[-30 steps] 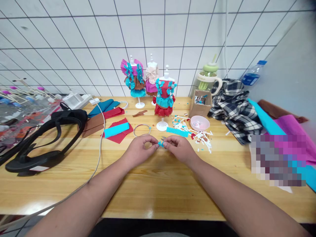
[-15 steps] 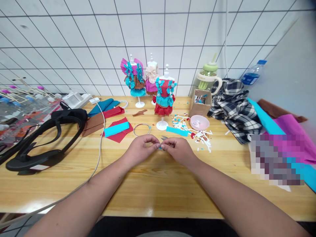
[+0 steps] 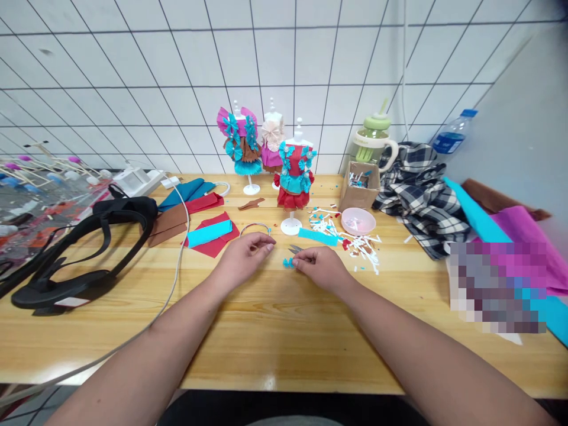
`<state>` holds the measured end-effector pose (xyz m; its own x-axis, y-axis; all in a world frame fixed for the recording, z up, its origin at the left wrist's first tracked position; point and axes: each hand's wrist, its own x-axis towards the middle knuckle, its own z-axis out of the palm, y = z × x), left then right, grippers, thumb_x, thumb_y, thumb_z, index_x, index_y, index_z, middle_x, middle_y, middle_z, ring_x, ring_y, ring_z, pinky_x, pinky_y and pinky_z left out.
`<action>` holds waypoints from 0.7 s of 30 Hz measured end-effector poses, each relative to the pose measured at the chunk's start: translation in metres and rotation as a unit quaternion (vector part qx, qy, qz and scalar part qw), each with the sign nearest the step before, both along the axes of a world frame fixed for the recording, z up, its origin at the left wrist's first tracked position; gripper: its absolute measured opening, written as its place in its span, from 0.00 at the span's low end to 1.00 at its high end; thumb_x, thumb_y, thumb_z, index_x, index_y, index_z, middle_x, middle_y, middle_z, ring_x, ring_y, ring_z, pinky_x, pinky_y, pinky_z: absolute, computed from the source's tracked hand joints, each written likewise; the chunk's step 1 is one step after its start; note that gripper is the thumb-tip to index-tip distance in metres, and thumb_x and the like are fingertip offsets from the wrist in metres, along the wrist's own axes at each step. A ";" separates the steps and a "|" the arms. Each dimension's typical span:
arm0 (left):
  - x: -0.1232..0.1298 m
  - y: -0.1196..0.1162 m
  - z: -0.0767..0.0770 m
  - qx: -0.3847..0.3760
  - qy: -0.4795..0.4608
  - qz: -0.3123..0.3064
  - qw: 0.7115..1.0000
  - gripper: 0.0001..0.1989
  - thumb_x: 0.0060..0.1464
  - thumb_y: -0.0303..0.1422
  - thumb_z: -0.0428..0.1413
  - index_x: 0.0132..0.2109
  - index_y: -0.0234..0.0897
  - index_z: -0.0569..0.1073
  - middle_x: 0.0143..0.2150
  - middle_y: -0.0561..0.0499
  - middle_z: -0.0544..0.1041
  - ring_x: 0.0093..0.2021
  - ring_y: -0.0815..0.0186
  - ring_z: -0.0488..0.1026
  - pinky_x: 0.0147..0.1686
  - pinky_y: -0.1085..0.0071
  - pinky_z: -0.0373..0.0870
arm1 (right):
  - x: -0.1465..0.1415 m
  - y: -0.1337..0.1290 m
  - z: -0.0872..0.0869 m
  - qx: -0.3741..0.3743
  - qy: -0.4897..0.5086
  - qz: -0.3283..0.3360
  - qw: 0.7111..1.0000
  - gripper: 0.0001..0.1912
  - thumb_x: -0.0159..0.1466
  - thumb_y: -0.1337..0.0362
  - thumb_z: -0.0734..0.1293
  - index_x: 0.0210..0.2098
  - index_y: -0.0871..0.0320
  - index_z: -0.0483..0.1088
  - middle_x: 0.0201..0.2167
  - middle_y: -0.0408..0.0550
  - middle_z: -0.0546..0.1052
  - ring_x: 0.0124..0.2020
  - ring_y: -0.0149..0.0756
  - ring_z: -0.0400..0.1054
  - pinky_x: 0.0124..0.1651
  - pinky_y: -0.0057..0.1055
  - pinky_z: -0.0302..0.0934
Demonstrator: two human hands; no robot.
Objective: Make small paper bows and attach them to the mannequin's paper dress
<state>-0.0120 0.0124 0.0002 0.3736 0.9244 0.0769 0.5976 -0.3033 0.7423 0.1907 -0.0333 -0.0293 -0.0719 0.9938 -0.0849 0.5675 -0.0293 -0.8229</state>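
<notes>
Between finger and thumb, my right hand (image 3: 320, 267) pinches a small blue paper bow (image 3: 288, 262). My left hand (image 3: 246, 258) is off to the left of the bow, its fingers curved and apart with nothing in them. Scissors (image 3: 294, 249) lie beside my right fingers, their handles hidden behind that hand. Beyond my hands stands a small mannequin (image 3: 295, 171) in a red and blue paper dress with blue bows. A metal ring (image 3: 254, 224) lies just behind my left hand, partly covered by it. A blue paper strip (image 3: 318, 236) rests behind the scissors.
Two more dressed mannequins (image 3: 242, 142) stand at the back. Right of centre are white paper scraps (image 3: 366, 251), a pink dish (image 3: 358, 221), a cardboard box (image 3: 360, 192) and a green-lidded cup (image 3: 375, 139). A black headset (image 3: 106, 260) and a cable (image 3: 180, 266) lie left.
My left hand has let go and moved left, its fingers apart. The blue bow now shows in the fingertips of my right hand, which has barely moved.
</notes>
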 end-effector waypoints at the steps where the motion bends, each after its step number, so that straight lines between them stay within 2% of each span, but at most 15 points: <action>1: -0.007 0.005 -0.001 0.045 0.063 -0.001 0.997 0.13 0.54 0.40 0.52 0.42 0.38 0.75 0.42 0.47 0.78 0.43 0.59 0.73 0.44 0.64 0.68 | 0.001 0.000 0.000 -0.004 -0.026 0.004 1.000 0.10 0.57 0.58 0.65 0.32 0.53 0.78 0.27 0.42 0.79 0.30 0.35 0.71 0.31 0.28 0.59; 3: -0.018 0.014 -0.003 0.107 0.199 -0.003 0.974 0.13 0.53 0.37 0.53 0.43 0.40 0.76 0.43 0.46 0.77 0.47 0.54 0.71 0.47 0.60 0.65 | 0.002 0.000 0.000 -0.005 -0.077 0.015 0.997 0.10 0.58 0.59 0.65 0.32 0.51 0.79 0.29 0.42 0.80 0.31 0.36 0.71 0.32 0.28 0.59; 5: -0.025 0.020 -0.005 0.118 0.288 0.003 0.950 0.14 0.52 0.35 0.52 0.45 0.40 0.76 0.45 0.45 0.77 0.47 0.52 0.70 0.46 0.59 0.65 | 0.003 -0.002 0.002 -0.001 -0.120 0.028 0.992 0.10 0.58 0.60 0.64 0.32 0.49 0.79 0.31 0.41 0.80 0.32 0.36 0.71 0.32 0.28 0.58; 7: -0.026 0.021 -0.006 0.116 0.329 0.008 0.937 0.14 0.52 0.33 0.50 0.44 0.41 0.76 0.44 0.45 0.77 0.46 0.52 0.71 0.42 0.60 0.65 | 0.003 -0.003 0.005 0.003 -0.151 0.035 0.988 0.11 0.59 0.60 0.63 0.33 0.48 0.79 0.32 0.41 0.80 0.33 0.36 0.72 0.31 0.28 0.58; 10: -0.023 0.020 -0.005 0.121 0.342 0.010 0.932 0.11 0.53 0.33 0.49 0.39 0.41 0.76 0.41 0.46 0.77 0.43 0.54 0.72 0.38 0.63 0.64 | 0.005 -0.004 0.008 0.025 -0.191 0.035 0.981 0.12 0.61 0.60 0.62 0.35 0.47 0.78 0.35 0.40 0.81 0.36 0.37 0.72 0.33 0.29 0.58; 12: -0.020 0.020 -0.005 0.120 0.326 0.015 0.938 0.10 0.54 0.34 0.49 0.37 0.40 0.74 0.38 0.46 0.77 0.41 0.55 0.72 0.36 0.64 0.64 | 0.007 -0.004 0.010 0.049 -0.215 0.024 0.975 0.12 0.62 0.60 0.61 0.36 0.47 0.78 0.37 0.40 0.80 0.38 0.38 0.72 0.34 0.30 0.58; 15: -0.017 0.019 -0.005 0.082 0.246 0.036 0.965 0.10 0.57 0.36 0.47 0.40 0.40 0.70 0.37 0.47 0.77 0.39 0.57 0.73 0.34 0.66 0.63 | 0.008 -0.004 0.012 0.090 -0.209 -0.002 0.974 0.12 0.62 0.62 0.62 0.39 0.48 0.77 0.37 0.41 0.80 0.38 0.38 0.72 0.36 0.30 0.59; 18: -0.010 0.012 -0.001 0.056 0.121 0.033 0.991 0.09 0.60 0.37 0.44 0.42 0.40 0.65 0.38 0.49 0.77 0.39 0.60 0.73 0.36 0.68 0.64 | 0.006 -0.006 0.015 0.146 -0.141 -0.016 0.979 0.11 0.62 0.63 0.63 0.42 0.51 0.74 0.35 0.43 0.79 0.36 0.36 0.71 0.37 0.30 0.60; 21: -0.002 -0.003 0.006 0.079 0.033 0.005 0.996 0.07 0.61 0.37 0.45 0.42 0.40 0.63 0.36 0.51 0.77 0.39 0.63 0.73 0.38 0.68 0.65 | 0.001 -0.011 0.018 0.185 -0.039 -0.027 0.982 0.16 0.62 0.63 0.63 0.50 0.53 0.68 0.37 0.44 0.79 0.30 0.32 0.71 0.35 0.29 0.62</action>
